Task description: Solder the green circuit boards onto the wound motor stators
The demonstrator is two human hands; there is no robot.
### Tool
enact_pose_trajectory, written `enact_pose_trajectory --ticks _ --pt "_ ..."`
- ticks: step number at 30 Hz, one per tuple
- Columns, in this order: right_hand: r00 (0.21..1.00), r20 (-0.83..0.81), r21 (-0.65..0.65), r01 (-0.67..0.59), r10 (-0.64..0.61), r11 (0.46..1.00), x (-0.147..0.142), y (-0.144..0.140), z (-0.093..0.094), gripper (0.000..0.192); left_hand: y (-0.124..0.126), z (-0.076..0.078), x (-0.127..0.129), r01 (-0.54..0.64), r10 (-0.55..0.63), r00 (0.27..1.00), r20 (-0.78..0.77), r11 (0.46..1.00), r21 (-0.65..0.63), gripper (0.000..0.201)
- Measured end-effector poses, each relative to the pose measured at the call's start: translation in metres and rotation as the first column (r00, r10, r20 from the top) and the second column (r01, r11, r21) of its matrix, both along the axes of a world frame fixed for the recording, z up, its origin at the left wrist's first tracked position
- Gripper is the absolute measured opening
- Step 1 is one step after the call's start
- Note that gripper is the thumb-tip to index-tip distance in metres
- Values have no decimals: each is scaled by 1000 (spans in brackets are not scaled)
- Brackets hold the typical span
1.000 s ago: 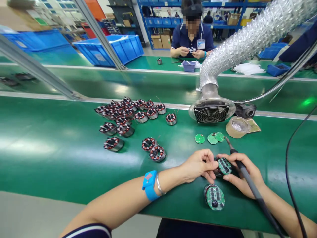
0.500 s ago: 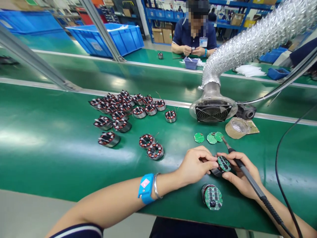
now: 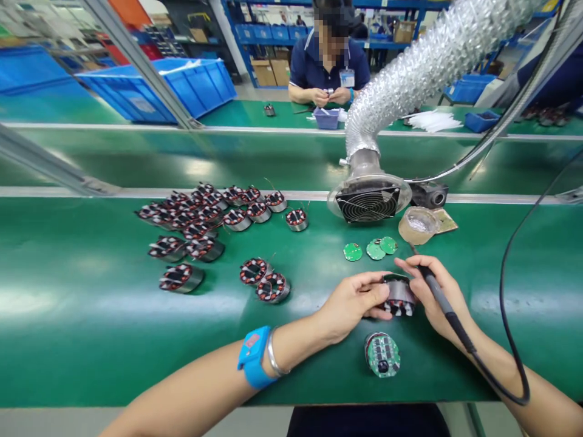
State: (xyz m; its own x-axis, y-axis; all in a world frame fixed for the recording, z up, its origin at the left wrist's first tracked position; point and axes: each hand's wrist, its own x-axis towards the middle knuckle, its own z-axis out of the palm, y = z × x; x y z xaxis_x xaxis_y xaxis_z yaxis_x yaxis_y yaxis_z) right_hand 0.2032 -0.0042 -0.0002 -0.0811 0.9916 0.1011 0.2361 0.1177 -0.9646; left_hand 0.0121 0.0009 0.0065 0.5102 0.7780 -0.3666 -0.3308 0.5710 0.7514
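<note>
My left hand (image 3: 359, 303) is closed on a motor stator (image 3: 399, 296), a metal ring with its windings facing down and a circuit board's edge on top. In my right hand (image 3: 435, 288) lies a soldering iron (image 3: 437, 292), its tip pointing away toward a round tub. The fingers of that hand are close to the stator's right side; whether they touch it I cannot tell. Nearer to me stands another stator with a green circuit board (image 3: 384, 355) on it. Several bare green boards (image 3: 376, 249) lie beyond my hands.
Many wound stators (image 3: 200, 212) cover the left of the green bench (image 3: 113, 340). A fume extractor fan (image 3: 368, 205) with a silver duct (image 3: 419, 79) stands behind the boards, beside a tub (image 3: 418, 226). The iron's cable (image 3: 503, 303) loops right. A co-worker (image 3: 330, 67) sits opposite.
The stator has turned over, so its windings now face down and the board's face is hidden. My left hand grips its side; my right fingers have drawn back. The view has shifted.
</note>
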Motion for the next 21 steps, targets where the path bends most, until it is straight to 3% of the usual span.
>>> enact_pose_trajectory --ticks 3,7,16,21 --pt "999 -19 -40 34 -35 999 -2 -2 4 30 0 5 5 -8 13 999 35 990 -142 38" --pt "995 -99 -129 17 -30 991 -4 -3 7 32 0 10 8 -8 12 1000 19 977 -213 33" --pt "996 -76 -90 -62 56 994 -3 -5 2 28 0 7 2 18 -10 999 37 975 -222 21" --pt "994 92 11 -60 58 998 -1 -7 2 23 -1 3 -2 49 -48 999 16 994 -98 39"
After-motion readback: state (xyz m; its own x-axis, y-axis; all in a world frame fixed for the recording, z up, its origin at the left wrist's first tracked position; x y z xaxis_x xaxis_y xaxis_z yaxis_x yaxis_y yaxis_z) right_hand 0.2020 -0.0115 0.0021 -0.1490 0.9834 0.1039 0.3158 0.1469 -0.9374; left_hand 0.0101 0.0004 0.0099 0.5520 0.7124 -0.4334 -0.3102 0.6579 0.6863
